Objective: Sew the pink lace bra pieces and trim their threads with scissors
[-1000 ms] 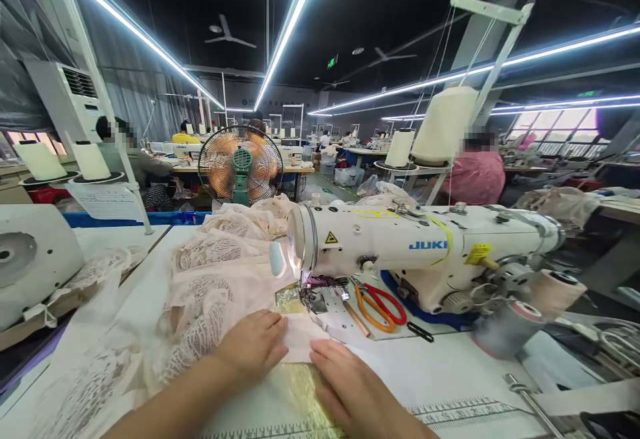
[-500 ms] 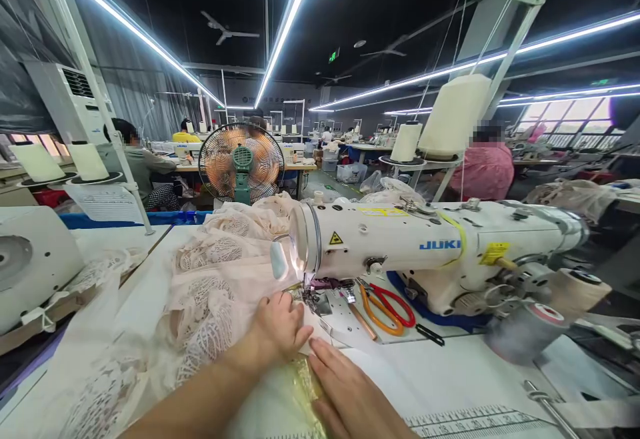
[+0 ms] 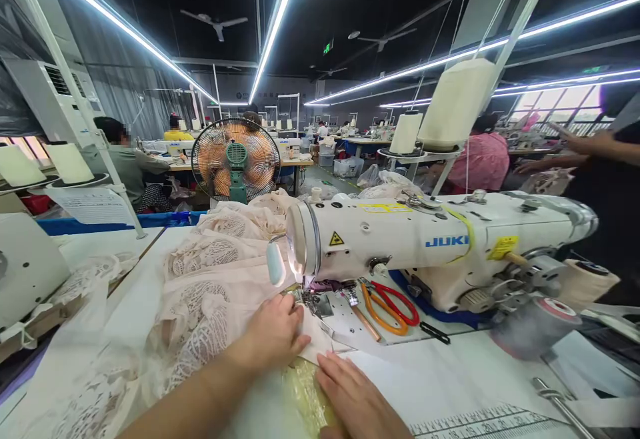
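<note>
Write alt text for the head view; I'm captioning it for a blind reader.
A person's left hand and right hand press pale lace fabric flat at the needle of a white Juki sewing machine. Orange and red scissors lie on the machine bed, and a fan stands behind in a busy workshop.

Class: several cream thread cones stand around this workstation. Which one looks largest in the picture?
The thread cone on the stand behind the sewing machine. It looms over its neighbour cone and the two cones at far left.
</note>
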The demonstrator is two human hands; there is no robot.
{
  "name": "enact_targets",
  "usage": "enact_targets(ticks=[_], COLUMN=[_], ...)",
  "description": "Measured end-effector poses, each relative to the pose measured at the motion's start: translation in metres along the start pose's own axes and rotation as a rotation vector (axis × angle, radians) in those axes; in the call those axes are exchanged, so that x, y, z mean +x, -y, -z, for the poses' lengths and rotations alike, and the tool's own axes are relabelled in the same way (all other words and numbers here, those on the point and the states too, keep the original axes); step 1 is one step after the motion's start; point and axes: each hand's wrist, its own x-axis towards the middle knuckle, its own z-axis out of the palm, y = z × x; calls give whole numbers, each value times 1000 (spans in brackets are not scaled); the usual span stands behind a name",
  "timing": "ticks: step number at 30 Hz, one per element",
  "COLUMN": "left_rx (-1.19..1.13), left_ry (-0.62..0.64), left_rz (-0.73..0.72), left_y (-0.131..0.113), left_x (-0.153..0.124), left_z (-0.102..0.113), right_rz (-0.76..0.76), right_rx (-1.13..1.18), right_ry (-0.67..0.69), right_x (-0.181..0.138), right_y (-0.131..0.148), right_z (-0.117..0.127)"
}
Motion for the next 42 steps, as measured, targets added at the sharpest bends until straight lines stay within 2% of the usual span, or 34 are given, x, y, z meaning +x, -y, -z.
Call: enact_targets(ticks=[9, 13, 16, 19, 25, 42], left_rx=[20, 8, -58, -95, 17, 82], left_ry=[35, 40, 50, 66, 71, 127], left_rz=[-15, -70, -57, -52, -137, -188], left_y=[-5, -19, -23, -19, -8, 7], left_x=[3, -9, -21, -26, -20, -10], left_z=[13, 4, -5, -6, 6, 9], right_rz=[-29, -100, -127, -91, -2, -95], right_rx=[80, 163, 210, 222, 159, 249], right_ry=[-17, 29, 42, 2, -120, -18], right_x=[14, 20, 23, 23, 14, 15], right_y=[4, 11, 15, 14, 7, 10], right_z=[1, 6, 9, 8, 4, 17])
